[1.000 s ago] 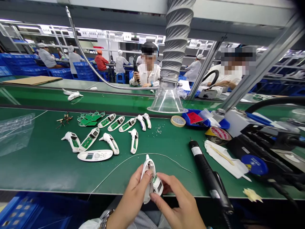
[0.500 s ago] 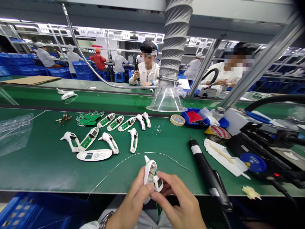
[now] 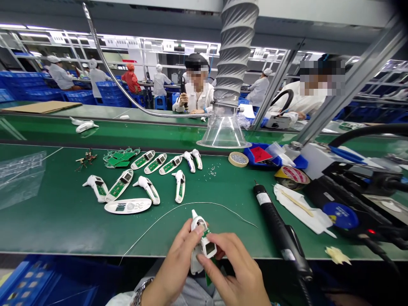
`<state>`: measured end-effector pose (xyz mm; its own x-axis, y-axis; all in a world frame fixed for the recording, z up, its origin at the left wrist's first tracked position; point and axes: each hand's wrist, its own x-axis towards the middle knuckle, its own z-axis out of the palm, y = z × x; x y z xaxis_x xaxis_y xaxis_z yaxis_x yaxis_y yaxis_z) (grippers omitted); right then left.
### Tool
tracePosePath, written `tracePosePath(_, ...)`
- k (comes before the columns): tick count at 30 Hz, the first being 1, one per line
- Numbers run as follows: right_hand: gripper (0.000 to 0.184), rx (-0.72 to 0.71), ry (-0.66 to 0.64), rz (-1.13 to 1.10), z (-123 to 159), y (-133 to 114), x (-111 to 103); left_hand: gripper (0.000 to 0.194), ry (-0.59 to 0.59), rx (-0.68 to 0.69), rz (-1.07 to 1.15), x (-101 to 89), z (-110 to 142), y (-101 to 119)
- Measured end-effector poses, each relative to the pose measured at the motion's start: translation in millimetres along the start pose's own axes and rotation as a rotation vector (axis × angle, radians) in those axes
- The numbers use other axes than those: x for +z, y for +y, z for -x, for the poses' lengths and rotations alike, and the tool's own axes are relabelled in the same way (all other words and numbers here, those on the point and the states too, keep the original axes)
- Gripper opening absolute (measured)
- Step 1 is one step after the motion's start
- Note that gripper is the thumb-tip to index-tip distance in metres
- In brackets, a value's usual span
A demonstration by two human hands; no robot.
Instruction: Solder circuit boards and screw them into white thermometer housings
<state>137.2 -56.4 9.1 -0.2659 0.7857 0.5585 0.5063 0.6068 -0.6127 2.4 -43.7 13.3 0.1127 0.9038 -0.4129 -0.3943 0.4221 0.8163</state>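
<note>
Both my hands are low at the bench's front edge. My left hand [image 3: 174, 270] and my right hand [image 3: 234, 267] grip a white plastic handheld device housing [image 3: 199, 242], with a small green circuit board [image 3: 207, 232] showing at its middle and a small display facing up. A thin solder wire [image 3: 191, 207] arcs across the green bench mat [image 3: 57, 229] just beyond my fingers. Several similar white housings [image 3: 119, 185] with green boards lie in rows farther off. A black electric screwdriver [image 3: 280, 231] lies to the right of my right hand.
A soldering station [image 3: 350, 199], a tape roll [image 3: 238, 159], a blue tray [image 3: 259, 155] and a clear fume hood [image 3: 223, 131] stand beyond. A plastic bag [image 3: 19, 174] lies left. Blue crates [image 3: 47, 280] sit below the bench edge. Co-workers sit across the conveyor.
My hands have turned the housing slightly, and its green board now shows more at the lower edge. The view has shifted a little, so the bench items appear slightly moved.
</note>
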Motion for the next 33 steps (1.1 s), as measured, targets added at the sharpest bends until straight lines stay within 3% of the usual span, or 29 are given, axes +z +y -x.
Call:
tracePosePath(4,0.022,-0.038,0.03,0.019,1,1,0,0.042,-0.03,-0.015,0.089,2.9,-2,3)
tracePosePath(6,0.022,-0.052,0.042,0.028,1,2,-1,0.04,-0.051,0.054,0.058,2.0,-3,5)
tracePosePath(10,0.022,-0.072,0.064,0.09,1,4,-2,0.046,0.112,0.451,-0.237,-6.1,-6,11)
tracePosePath(13,0.023,-0.1,0.076,0.136,0,5,-4,0.017,0.132,0.681,-0.666,-13.1,-6,22)
tracePosePath(16,0.023,-0.132,0.062,0.182,-2,4,-7,0.018,0.005,0.671,-0.903,-14.9,-5,35)
tracePosePath(22,0.024,-0.151,0.067,0.21,-4,4,-9,0.024,-0.097,0.586,-0.955,-11.0,-5,47)
tracePosePath(33,0.028,-0.169,0.064,0.201,-3,5,-7,0.026,-0.106,0.614,-0.941,-10.6,-6,40)
